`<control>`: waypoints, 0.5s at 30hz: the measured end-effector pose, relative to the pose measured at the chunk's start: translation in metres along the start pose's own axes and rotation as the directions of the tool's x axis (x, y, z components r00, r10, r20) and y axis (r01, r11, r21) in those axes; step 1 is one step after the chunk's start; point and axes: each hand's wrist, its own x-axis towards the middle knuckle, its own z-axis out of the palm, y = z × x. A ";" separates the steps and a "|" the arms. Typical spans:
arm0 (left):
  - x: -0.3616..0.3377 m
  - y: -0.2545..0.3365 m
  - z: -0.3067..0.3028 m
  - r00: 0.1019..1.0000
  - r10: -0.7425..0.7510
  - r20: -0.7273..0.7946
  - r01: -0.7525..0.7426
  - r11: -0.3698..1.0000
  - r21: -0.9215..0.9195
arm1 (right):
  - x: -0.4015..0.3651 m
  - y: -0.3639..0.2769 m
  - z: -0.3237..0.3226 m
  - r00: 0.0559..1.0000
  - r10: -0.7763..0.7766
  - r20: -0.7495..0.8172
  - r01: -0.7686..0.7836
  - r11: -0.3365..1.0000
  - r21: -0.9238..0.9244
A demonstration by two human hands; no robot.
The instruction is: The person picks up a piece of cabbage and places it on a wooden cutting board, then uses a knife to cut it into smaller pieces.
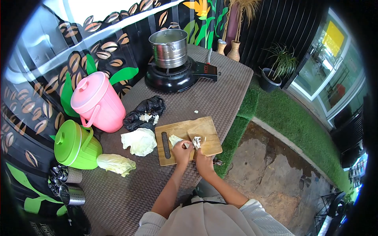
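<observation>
1. Pale leafy piece (174, 139) lies on the wooden board (173, 128), under the left hand (182, 154), its grip curled onto it.
2. The right hand (204, 163) is just beside; whether its grip is closed on the small white-and-dark thing (197, 142) I cannot tell.
3. The board's near right corner reaches the bench (138, 188) edge; room opens toward the black stove (171, 80).
4. Leftward, cabbage (139, 142), black bag (146, 112), long leafy head (116, 164), pink jug (103, 104) and green jug (78, 145) crowd the way.
</observation>
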 end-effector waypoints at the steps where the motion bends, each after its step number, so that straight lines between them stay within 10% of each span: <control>1: 0.000 -0.001 -0.001 1.000 0.019 0.000 -0.019 1.000 0.022 | 0.002 -0.001 0.006 1.000 0.001 -0.002 -0.001 1.000 0.002; 9: -0.006 -0.012 0.006 0.999 -0.008 -0.044 0.012 0.995 0.103 | 0.033 0.021 -0.025 0.820 0.018 0.573 -0.321 0.842 0.433; 15: -0.005 -0.004 0.002 1.000 0.007 -0.020 -0.005 0.994 0.108 | 0.024 0.017 -0.035 0.815 0.034 0.578 -0.316 0.863 0.395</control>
